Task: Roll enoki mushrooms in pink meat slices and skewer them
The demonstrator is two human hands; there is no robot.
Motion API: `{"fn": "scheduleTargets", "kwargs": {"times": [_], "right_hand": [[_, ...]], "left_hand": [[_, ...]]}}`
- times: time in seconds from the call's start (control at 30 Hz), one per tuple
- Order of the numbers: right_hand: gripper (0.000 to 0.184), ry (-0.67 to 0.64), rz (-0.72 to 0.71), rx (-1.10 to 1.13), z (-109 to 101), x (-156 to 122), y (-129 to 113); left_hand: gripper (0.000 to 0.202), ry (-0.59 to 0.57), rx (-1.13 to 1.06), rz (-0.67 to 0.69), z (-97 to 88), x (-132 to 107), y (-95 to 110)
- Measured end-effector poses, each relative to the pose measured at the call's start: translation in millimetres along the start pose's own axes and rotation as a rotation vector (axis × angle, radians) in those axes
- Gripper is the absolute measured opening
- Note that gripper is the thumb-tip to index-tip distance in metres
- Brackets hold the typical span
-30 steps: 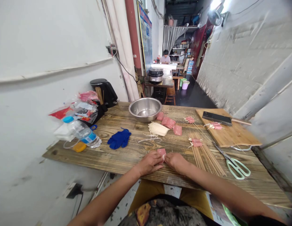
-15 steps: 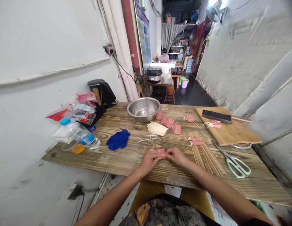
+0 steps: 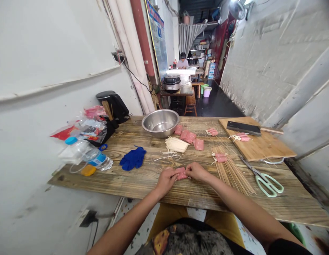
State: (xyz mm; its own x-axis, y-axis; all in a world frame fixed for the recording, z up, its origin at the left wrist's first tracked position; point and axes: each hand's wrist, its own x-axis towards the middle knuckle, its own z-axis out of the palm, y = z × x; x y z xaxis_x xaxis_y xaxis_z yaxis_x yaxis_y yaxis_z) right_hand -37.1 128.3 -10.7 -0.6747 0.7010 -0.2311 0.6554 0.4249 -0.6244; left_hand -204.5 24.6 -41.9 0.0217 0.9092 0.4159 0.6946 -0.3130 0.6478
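Near the table's front edge, a pink slice of meat [image 3: 182,173] lies between my two hands. My left hand [image 3: 166,180] has its fingers closed on the slice's left edge. At its right edge my right hand [image 3: 196,172] pinches the same slice; the fingertips are partly hidden. Just beyond my hands rests a bunch of enoki mushrooms [image 3: 176,145], with some loose strands in front. More flat meat slices [image 3: 188,136] lie behind it. To the right, rolled meat with mushroom ends [image 3: 221,157] sits on a fan of bamboo skewers [image 3: 233,173].
A steel bowl [image 3: 160,123] stands at the back. A cutting board [image 3: 256,143] with a cleaver [image 3: 243,128] lies right, green-handled scissors [image 3: 267,184] in front. Left are a blue glove [image 3: 133,158] and a water bottle [image 3: 92,156]. A person [image 3: 183,63] sits far back.
The meat slice shows flatter and more fully between my fingers. My right hand has shifted slightly up. The view has moved a little.
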Motion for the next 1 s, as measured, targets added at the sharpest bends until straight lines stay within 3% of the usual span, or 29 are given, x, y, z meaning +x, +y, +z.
{"fn": "scheduleTargets", "kwargs": {"times": [0.13,0.27,0.37,0.47,0.77,0.87,1.0], "right_hand": [[0.016,0.001,-0.004,-0.018,1.2,1.2,0.7],[0.016,-0.005,0.019,-0.017,0.0,0.3,-1.3],[0.017,-0.015,0.019,-0.017,-2.0,-0.3,-3.2],[0.017,-0.012,0.039,-0.011,-2.4,-0.3,-3.4],[0.013,0.033,0.035,0.004,1.7,-0.7,0.3],[0.012,0.079,-0.083,0.009,-0.2,-8.8,2.6],[0.016,0.254,-0.415,-0.192,0.9,-25.0,2.2]], "left_hand": [[0.029,-0.094,0.208,0.216,-9.6,0.6,15.9],[0.024,-0.115,0.404,0.284,-15.9,1.3,25.9],[0.025,-0.062,0.437,0.364,-14.1,-0.8,24.8],[0.026,-0.102,0.429,0.444,-8.7,-4.4,19.8],[0.027,-0.169,0.335,0.289,-3.2,-3.1,14.4],[0.029,-0.178,0.308,0.264,-3.6,-0.9,16.7],[0.030,-0.164,0.283,0.250,-2.4,-0.2,17.0]]}}
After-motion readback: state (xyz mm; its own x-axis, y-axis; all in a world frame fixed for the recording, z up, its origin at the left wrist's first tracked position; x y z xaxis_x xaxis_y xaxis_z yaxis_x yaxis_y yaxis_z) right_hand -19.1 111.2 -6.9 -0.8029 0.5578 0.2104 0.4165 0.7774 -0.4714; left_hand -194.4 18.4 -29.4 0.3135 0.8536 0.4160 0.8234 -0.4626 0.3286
